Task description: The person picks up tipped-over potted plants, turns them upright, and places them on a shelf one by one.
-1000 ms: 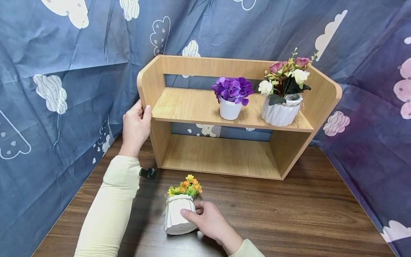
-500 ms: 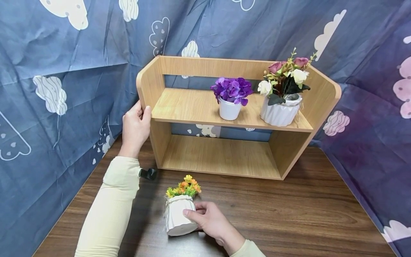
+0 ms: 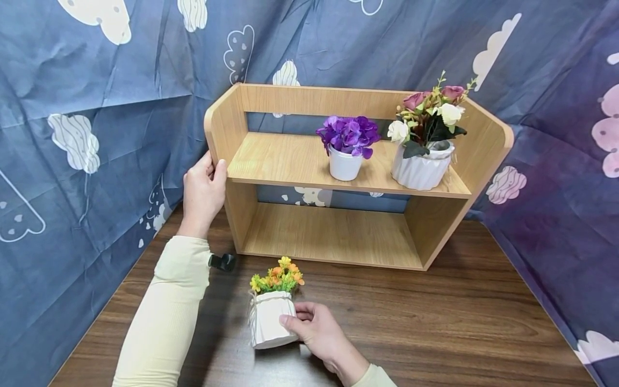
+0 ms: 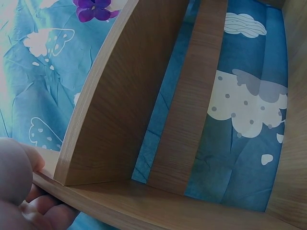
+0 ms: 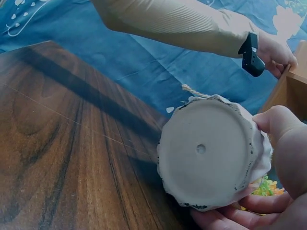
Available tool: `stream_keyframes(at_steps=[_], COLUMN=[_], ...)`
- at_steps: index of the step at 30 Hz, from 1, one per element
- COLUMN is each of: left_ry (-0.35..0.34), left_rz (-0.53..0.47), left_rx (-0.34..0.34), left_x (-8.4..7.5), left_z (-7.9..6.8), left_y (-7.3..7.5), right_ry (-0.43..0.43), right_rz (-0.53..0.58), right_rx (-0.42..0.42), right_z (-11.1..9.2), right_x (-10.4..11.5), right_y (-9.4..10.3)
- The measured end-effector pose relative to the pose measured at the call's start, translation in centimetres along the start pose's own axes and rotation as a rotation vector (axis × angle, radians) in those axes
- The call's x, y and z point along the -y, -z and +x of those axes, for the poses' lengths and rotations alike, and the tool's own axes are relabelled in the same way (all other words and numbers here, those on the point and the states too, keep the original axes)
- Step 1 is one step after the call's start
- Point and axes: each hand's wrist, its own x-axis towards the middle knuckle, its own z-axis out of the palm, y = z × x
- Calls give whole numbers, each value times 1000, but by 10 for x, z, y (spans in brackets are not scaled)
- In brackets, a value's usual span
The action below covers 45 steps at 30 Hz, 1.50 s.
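Observation:
My right hand (image 3: 321, 333) grips a white fluted flower pot (image 3: 273, 322) from its right side, thumb on the front. Yellow and orange flowers (image 3: 278, 275) rise from it, and twine circles its rim. The right wrist view faces the pot's round underside (image 5: 206, 151), with a small hole in the middle. At the left, my left hand (image 3: 204, 191) holds the side panel of a wooden two-tier shelf (image 3: 333, 234), thumb at the front edge. In the left wrist view, the fingers (image 4: 48, 211) curl under that panel.
On the upper tier stand a white pot with purple flowers (image 3: 345, 164) and, to its right, a larger white pot with roses (image 3: 420, 169). The shelf rests on a dark wood table (image 3: 483, 322). Blue cloud-print cloth (image 3: 121, 161) hangs behind and at both sides.
The flower pot in my right hand has tilted more upright and risen slightly, its underside turning out of the head view. My left hand stays on the shelf panel.

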Motion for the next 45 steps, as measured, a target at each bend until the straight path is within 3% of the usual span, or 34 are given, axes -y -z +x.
stream_keyframes(at_steps=[9, 17, 26, 36, 45], left_ry=[0, -6, -11, -7, -14], left_rz=[-14, -15, -12, -15, -11], left_rx=[2, 3, -1, -5, -6], left_x=[0, 0, 0, 0, -1], left_z=[0, -1, 0, -1, -1], left_y=[0, 0, 1, 2, 1], right_ry=[56, 106, 137, 165, 231], right_rz=[67, 45, 68, 51, -43], right_rx=[-27, -65, -28, 5, 10], right_z=[0, 2, -1, -8, -13], right_x=[-2, -8, -11, -17, -20], right_y=[-1, -4, -6, -3, 0])
